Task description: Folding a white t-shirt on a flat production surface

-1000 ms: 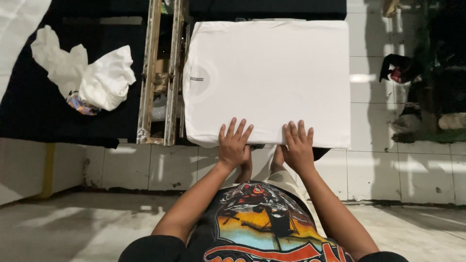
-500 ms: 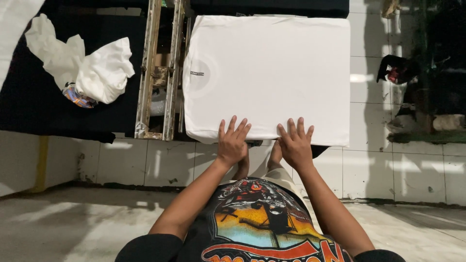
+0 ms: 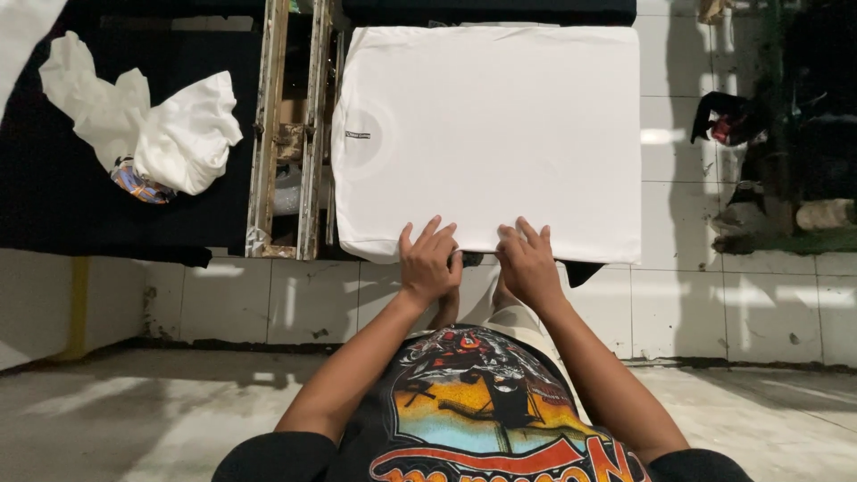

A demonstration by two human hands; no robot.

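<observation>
A white T-shirt (image 3: 489, 134) lies flat over a dark board, its collar to the left of the fingers. The left hand (image 3: 428, 264) rests at the shirt's near hem, fingers together and slightly curled, tips pressing the cloth. Just beside it, the right hand (image 3: 528, 264) lies on the same hem, fingers loosely spread. Whether either pinches the fabric cannot be told. Far left of the fingers, crumpled white garments (image 3: 147, 120) sit on a black table (image 3: 54, 210), past a wooden frame (image 3: 287, 134).
</observation>
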